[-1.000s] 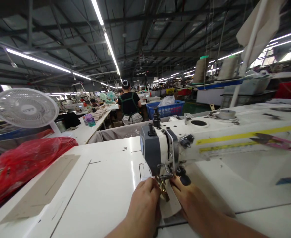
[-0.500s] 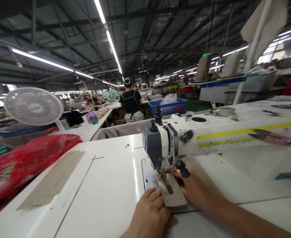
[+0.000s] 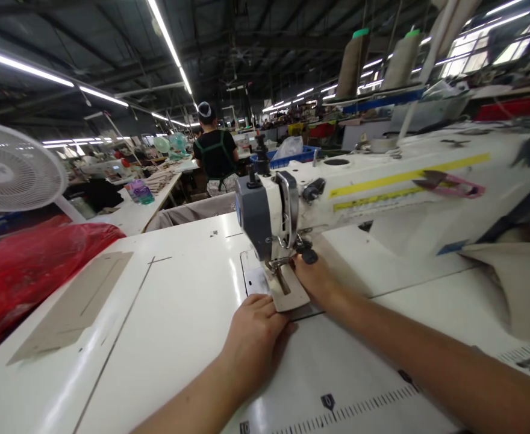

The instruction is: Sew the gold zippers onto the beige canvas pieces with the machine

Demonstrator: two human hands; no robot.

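Observation:
A small beige panel with a narrow slot (image 3: 296, 296) lies under the needle and presser foot of a white and grey sewing machine (image 3: 253, 220). My left hand (image 3: 256, 328) is closed at the panel's left front edge, its fingers together and bent over the machine bed. At the panel's right edge is my right hand (image 3: 315, 278), its fingers curled in against it. The machine's black knob and presser parts hide some of those fingertips. The metal needle plate (image 3: 256, 278) shows just left of the panel.
A flat beige template (image 3: 73, 301) and a red plastic bag (image 3: 30, 259) lie at left, near a white fan (image 3: 12, 166). Pink-handled snips (image 3: 450, 184) rest on the machine arm. Beige cloth (image 3: 522, 283) lies at right. Ahead, a person (image 3: 215, 150) sits facing away.
The view has tilted down and turned right, so a printed ruler on the table's front edge and cloth at right now show. Both hands stay at the panel beneath the needle.

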